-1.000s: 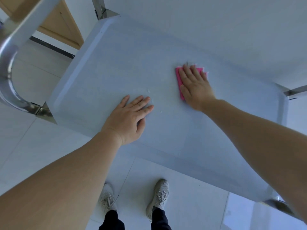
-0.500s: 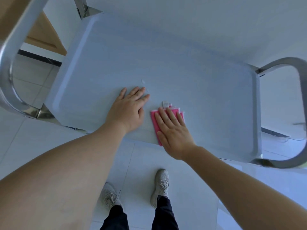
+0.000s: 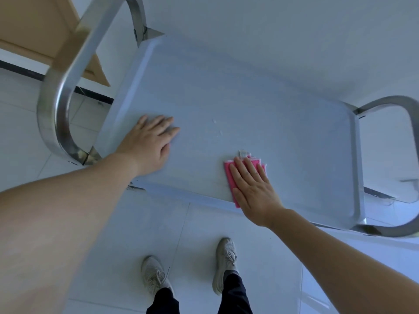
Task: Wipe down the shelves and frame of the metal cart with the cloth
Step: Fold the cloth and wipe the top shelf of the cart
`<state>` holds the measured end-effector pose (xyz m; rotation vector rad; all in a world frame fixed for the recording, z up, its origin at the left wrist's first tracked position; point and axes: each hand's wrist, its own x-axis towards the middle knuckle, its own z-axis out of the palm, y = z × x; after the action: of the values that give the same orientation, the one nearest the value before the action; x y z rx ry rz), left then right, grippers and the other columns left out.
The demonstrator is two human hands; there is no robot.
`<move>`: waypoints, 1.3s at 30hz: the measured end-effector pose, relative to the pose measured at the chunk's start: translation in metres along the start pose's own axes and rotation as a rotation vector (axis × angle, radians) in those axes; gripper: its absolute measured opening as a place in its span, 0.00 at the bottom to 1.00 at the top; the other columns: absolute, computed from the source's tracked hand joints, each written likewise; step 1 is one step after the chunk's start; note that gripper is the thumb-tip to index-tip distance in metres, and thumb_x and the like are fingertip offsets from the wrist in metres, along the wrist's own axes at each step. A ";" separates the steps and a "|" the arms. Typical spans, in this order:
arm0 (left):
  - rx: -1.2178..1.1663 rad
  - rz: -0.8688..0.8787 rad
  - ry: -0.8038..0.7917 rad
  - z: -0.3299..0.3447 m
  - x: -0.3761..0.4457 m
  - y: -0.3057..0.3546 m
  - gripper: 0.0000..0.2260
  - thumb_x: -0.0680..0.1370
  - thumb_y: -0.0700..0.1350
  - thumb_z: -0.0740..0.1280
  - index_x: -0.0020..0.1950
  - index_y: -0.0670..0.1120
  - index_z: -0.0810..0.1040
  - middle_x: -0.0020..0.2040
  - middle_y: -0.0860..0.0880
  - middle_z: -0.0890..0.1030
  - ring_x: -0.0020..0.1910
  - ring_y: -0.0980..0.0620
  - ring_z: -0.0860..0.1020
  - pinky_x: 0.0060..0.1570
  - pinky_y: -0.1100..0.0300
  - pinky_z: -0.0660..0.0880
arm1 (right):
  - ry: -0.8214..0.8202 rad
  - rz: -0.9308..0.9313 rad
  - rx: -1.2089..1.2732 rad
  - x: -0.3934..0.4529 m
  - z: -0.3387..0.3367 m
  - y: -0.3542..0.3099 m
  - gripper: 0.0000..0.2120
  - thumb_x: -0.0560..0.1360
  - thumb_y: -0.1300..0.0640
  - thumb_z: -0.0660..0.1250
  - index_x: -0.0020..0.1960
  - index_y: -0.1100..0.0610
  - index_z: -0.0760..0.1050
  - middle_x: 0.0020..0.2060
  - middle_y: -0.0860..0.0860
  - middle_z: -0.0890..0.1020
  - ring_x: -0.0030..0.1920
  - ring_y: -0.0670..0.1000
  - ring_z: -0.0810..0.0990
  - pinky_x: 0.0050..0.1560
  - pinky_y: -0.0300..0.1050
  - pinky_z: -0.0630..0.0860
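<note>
The metal cart's top shelf (image 3: 260,105) is a pale grey tray seen from above. Curved steel handle frames stand at its left end (image 3: 59,91) and right end (image 3: 408,123). My right hand (image 3: 254,189) lies flat, fingers together, pressing a folded pink cloth (image 3: 229,175) onto the shelf near its front edge. A white label sticks out at the cloth's far edge. My left hand (image 3: 149,141) rests palm down on the shelf near the front left corner, holding nothing. Small white specks (image 3: 217,128) lie on the shelf between the hands.
The cart stands against a white wall (image 3: 294,30) on a pale tiled floor (image 3: 136,223). A wooden door or cabinet (image 3: 34,30) is at the upper left. My two feet in light sneakers (image 3: 224,261) stand close to the cart's front edge.
My right hand slid the pink cloth from the far side of the shelf to the front edge, then rightward along it. The hands are now farther apart. The view shifted.
</note>
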<state>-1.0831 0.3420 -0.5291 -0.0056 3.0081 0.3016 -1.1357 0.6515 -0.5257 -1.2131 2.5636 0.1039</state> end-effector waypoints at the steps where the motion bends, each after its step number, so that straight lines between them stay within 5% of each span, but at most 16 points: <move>1: -0.021 -0.012 0.006 0.003 -0.003 -0.001 0.26 0.75 0.49 0.47 0.73 0.47 0.62 0.76 0.46 0.58 0.75 0.46 0.54 0.72 0.45 0.47 | -0.005 -0.004 -0.011 0.000 0.000 -0.001 0.27 0.79 0.45 0.39 0.75 0.53 0.40 0.75 0.49 0.44 0.75 0.52 0.36 0.72 0.49 0.30; 7: -0.039 -0.013 0.021 0.011 -0.001 -0.005 0.25 0.76 0.50 0.46 0.74 0.49 0.60 0.76 0.48 0.56 0.75 0.49 0.52 0.72 0.47 0.44 | -0.046 -0.109 -0.029 0.024 -0.007 -0.015 0.27 0.79 0.45 0.39 0.75 0.52 0.40 0.76 0.50 0.44 0.76 0.55 0.40 0.75 0.57 0.39; 13: -0.019 -0.011 0.000 0.010 -0.001 -0.005 0.26 0.76 0.50 0.45 0.74 0.49 0.59 0.77 0.49 0.55 0.75 0.50 0.51 0.72 0.48 0.43 | -0.072 -0.164 -0.059 0.045 -0.013 -0.013 0.27 0.78 0.44 0.37 0.74 0.48 0.34 0.75 0.47 0.41 0.75 0.52 0.36 0.74 0.55 0.36; 20: -0.026 -0.015 -0.012 0.010 -0.001 -0.005 0.24 0.77 0.49 0.45 0.75 0.51 0.57 0.77 0.50 0.52 0.76 0.51 0.49 0.73 0.49 0.42 | 0.008 -0.084 -0.046 0.105 -0.028 0.007 0.27 0.80 0.48 0.47 0.77 0.51 0.46 0.77 0.50 0.49 0.76 0.55 0.46 0.75 0.56 0.41; 39: -0.074 -0.044 0.015 0.008 -0.001 -0.003 0.23 0.79 0.48 0.49 0.75 0.52 0.55 0.77 0.52 0.51 0.76 0.53 0.48 0.73 0.50 0.42 | 0.160 0.049 -0.046 0.273 -0.076 0.098 0.26 0.81 0.49 0.48 0.77 0.53 0.48 0.77 0.52 0.50 0.76 0.56 0.47 0.74 0.56 0.43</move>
<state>-1.0811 0.3410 -0.5375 -0.0807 3.0052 0.4096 -1.3919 0.4962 -0.5416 -1.2208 2.7440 0.0805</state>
